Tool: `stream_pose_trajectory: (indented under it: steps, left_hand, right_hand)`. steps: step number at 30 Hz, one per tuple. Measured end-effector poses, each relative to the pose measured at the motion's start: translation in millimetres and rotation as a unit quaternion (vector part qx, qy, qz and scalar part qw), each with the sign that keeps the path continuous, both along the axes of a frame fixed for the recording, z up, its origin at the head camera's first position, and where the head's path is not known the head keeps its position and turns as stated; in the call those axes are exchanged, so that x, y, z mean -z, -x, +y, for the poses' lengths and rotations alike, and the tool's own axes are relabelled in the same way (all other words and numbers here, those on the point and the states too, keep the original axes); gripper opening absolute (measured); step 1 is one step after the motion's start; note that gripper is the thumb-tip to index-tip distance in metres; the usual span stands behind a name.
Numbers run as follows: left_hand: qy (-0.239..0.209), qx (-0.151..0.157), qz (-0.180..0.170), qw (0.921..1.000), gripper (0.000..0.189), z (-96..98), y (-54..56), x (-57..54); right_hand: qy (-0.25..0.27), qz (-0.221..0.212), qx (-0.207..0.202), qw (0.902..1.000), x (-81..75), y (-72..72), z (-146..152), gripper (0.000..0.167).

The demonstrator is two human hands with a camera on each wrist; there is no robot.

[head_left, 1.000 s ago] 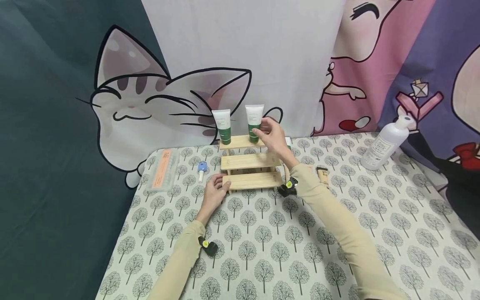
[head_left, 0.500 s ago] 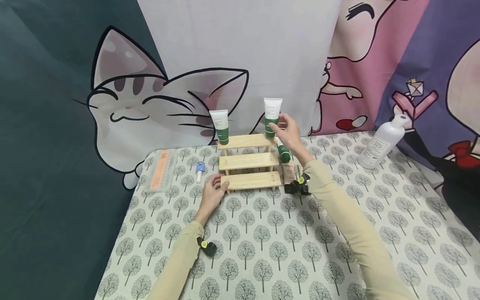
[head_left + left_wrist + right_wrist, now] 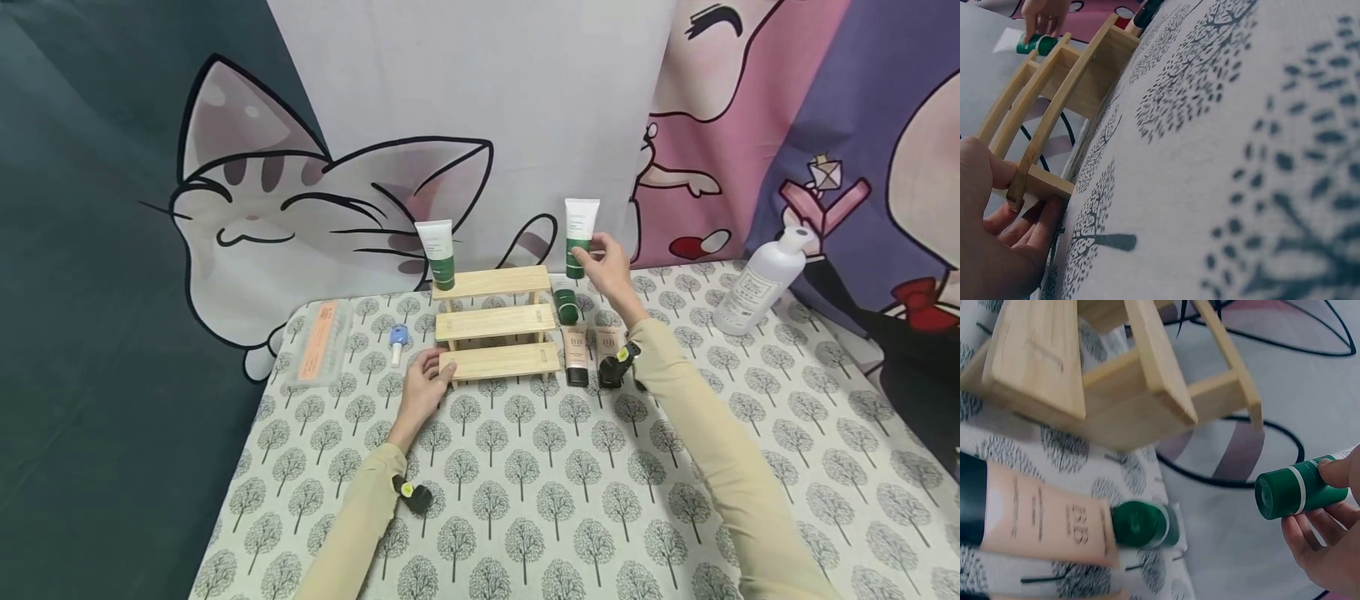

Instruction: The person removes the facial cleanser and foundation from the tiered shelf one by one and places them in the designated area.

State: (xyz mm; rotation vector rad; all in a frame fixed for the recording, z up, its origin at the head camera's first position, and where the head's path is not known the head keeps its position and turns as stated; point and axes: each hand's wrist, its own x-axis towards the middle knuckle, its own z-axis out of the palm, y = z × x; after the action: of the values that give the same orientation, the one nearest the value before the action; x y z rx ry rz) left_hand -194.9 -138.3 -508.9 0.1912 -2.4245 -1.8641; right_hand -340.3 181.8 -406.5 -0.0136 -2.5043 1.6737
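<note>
A small three-step wooden display stand (image 3: 493, 322) stands on the table. At the left end of its lowest step, my left hand (image 3: 425, 385) grips the board, thumb on top and fingers beneath in the left wrist view. My right hand (image 3: 611, 268) pinches a white-and-green squeeze tube (image 3: 581, 229), cap down, in the air just right of the top step; its green cap (image 3: 1279, 492) shows clearly in the right wrist view. A matching tube (image 3: 439, 254) stands upright on the top step's left end. Another green-capped tube (image 3: 566, 302) lies right of the stand.
Two beige BB cream tubes (image 3: 576, 354) lie right of the stand, one partly behind the wrist camera. A white bottle (image 3: 761, 279) stands at the far right. Left of the stand lie a blue-and-white item (image 3: 397, 343) and a clear case with an orange label (image 3: 320, 343).
My right hand has carried the tube from above the top step's right part to beyond the stand's right end. The left hand stays on the lowest step.
</note>
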Motion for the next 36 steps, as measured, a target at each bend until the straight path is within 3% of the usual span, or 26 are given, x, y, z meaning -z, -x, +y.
stream_pose_trajectory:
  steps: [8, 22, 31, 36]
  left_hand:
    - [-0.002, 0.0, -0.005, 1.0, 0.044, -0.7, -0.7, -0.2]
    - [-0.007, -0.002, -0.001, 1.0, 0.043, -1.2, 0.1, 1.5]
    - [-0.006, -0.001, 0.001, 1.0, 0.041, -1.4, 1.5, 1.9]
    - [-0.007, -0.001, 0.0, 1.0, 0.041, -1.7, 1.0, 1.8]
  right_hand:
    - [-0.039, -0.046, 0.018, 0.998, 18.2, 1.2, 19.2, 0.052]
    - [-0.098, -0.096, 0.012, 0.9905, 47.8, -0.6, 40.7, 0.057]
    - [-0.15, -0.133, 0.003, 0.9798, 61.5, 2.2, 41.4, 0.05]
    - [-0.201, -0.123, 0.0, 0.9719, 63.3, 1.6, 38.7, 0.039]
